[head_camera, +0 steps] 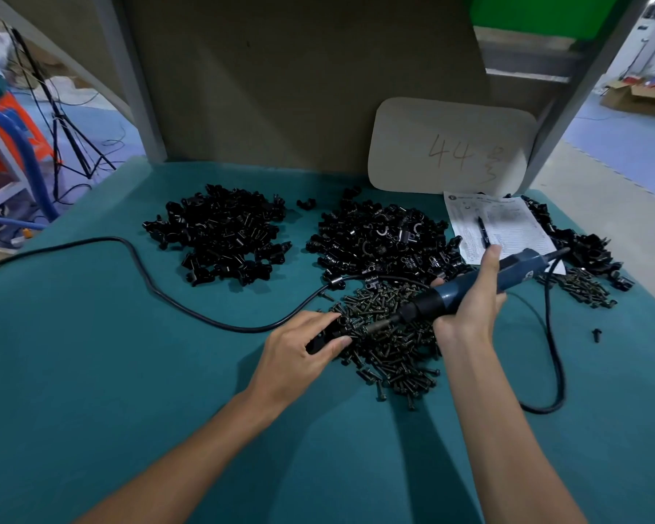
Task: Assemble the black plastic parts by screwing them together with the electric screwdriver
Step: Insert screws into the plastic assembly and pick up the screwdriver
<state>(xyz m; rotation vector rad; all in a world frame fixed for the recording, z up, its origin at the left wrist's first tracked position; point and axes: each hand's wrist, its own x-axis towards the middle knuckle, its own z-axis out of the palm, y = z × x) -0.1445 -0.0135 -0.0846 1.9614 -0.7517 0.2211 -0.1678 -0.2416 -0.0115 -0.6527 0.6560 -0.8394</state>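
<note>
Workpiece [324,336]: black plastic part, pinched between thumb and fingers of the left hand [299,344] and held low at the near-left edge of the screw pile [394,346]. The fingers hide most of it, so its shape cannot be told.

Electric screwdriver [481,283]: blue body, black collar. Gripped by the right hand [469,302], fingers wrapped round the barrel and thumb lying up along it. The tool slants down to the left, and its bit meets the workpiece at the left fingertips. Whether a screw sits on the bit cannot be told.

Cable [159,293]: black. It leaves the tool's rear end, loops on the cloth beside the right forearm, passes behind the right hand and curves off across the table to the left edge.

Screw pile: dark screws, loose, heaped under and between both hands.

Part heaps, black plastic: left heap [220,236], centre heap [382,240] just beyond the screw pile, and right heap [583,247] at the table's right edge.

Smaller screw heap [587,289]: just in front of the right heap. A lone screw [597,334] lies apart, nearer the viewer.

Printed sheet [503,221]: flat between the centre and right heaps, with a pen [483,230] lying on it.

Card [450,145]: pale, rounded corners, handwritten "44", upright against the brown back panel [299,88].

Table cover [91,372]: teal cloth.
</note>
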